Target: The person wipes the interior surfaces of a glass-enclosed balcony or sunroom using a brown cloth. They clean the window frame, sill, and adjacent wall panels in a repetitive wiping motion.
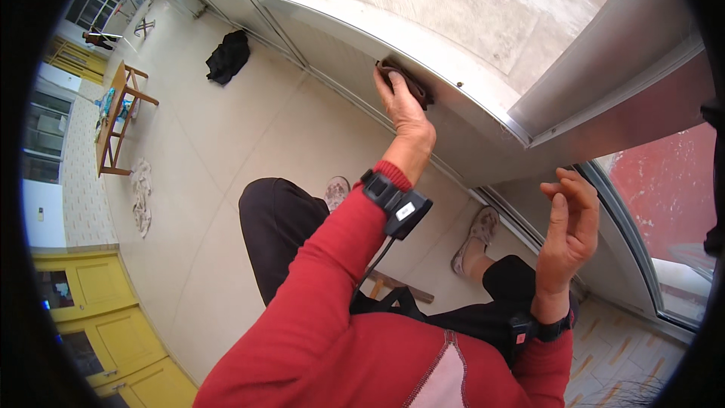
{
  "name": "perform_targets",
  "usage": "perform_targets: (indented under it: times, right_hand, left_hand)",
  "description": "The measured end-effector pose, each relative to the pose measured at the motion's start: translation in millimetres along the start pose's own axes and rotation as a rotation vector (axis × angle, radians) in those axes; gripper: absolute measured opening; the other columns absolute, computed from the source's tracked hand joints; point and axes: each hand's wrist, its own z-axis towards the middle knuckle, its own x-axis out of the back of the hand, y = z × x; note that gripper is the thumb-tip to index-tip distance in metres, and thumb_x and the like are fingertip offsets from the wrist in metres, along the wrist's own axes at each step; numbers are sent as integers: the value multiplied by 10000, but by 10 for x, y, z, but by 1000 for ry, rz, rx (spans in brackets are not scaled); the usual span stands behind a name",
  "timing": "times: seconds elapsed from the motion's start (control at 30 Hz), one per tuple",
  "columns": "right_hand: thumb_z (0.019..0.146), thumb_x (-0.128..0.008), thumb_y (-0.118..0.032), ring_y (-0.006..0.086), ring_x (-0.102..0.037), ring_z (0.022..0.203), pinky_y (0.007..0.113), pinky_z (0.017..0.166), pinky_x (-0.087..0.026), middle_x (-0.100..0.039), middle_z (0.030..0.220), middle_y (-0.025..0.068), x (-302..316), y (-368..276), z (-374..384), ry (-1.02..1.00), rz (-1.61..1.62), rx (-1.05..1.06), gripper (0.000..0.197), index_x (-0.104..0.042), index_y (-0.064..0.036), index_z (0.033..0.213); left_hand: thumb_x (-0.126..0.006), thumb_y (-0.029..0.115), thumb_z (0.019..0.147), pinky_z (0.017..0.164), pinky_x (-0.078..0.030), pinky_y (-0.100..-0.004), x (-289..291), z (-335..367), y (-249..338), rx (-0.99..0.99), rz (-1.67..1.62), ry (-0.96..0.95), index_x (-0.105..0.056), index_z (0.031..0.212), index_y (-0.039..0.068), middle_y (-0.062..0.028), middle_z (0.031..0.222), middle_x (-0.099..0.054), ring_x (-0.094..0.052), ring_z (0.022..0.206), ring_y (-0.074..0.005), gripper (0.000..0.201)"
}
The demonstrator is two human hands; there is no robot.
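My left hand (405, 109) is closed on a dark brown cloth (414, 85) and presses it flat against the upper part of a silvery metal panel (340, 51), just under the window ledge. Part of the cloth lies hidden beneath the fingers. My right hand (572, 230) is raised in front of the panel's right end, near the door frame. Its fingers are loosely bent, the thumb stands apart, and nothing is in it.
A window pane (445, 7) rises above the panel, with a metal post (627, 38) at right. Beneath me is a small wooden stool (400, 287). Black fabric (228, 57) lies on the tiled floor. At far left stand a wooden bench (115, 117), pale cloth (141, 196) and yellow cabinets (106, 283).
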Motion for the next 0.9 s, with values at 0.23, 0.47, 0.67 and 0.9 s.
perform_targets:
  times: [0.23, 0.47, 0.67, 0.9]
  right_hand:
    - [986, -558, 87, 173, -673, 968, 294, 895, -545, -632, 1230, 145, 29, 31, -8, -15, -16, -10, 177, -630, 12, 1129]
    - [973, -573, 92, 180, -677, 947, 295, 855, -563, -654, 1178, 150, 37, -2, -4, -53, -88, 28, 162, -638, 7, 1095]
    - [963, -577, 98, 193, -677, 932, 300, 845, -567, -664, 1156, 152, 17, -9, 13, -36, -53, 19, 155, -645, 10, 1071]
    - [959, -580, 99, 196, -678, 926, 297, 839, -562, -667, 1151, 148, -18, 7, 15, -42, -70, 14, 159, -642, 10, 1076]
  left_hand:
    - [-427, 263, 1086, 1113, -430, -446, 328, 477, -814, 84, 439, 358, -463, 1504, 46, -224, 1484, -532, -521, 1340, -400, 472]
    - [-398, 200, 1087, 1204, -292, -407, 173, -718, -803, -21, 225, -89, -292, 1573, -6, -229, 1623, -318, -367, 1454, -363, 539]
    - [-355, 207, 1109, 1179, -338, -393, 287, -210, -835, 243, 263, 168, -300, 1583, 46, -201, 1593, -391, -444, 1397, -352, 503]
    - [-377, 180, 1098, 1114, -394, -378, 249, -838, -1160, 235, 288, 50, -369, 1542, 36, -166, 1535, -484, -520, 1331, -319, 467]
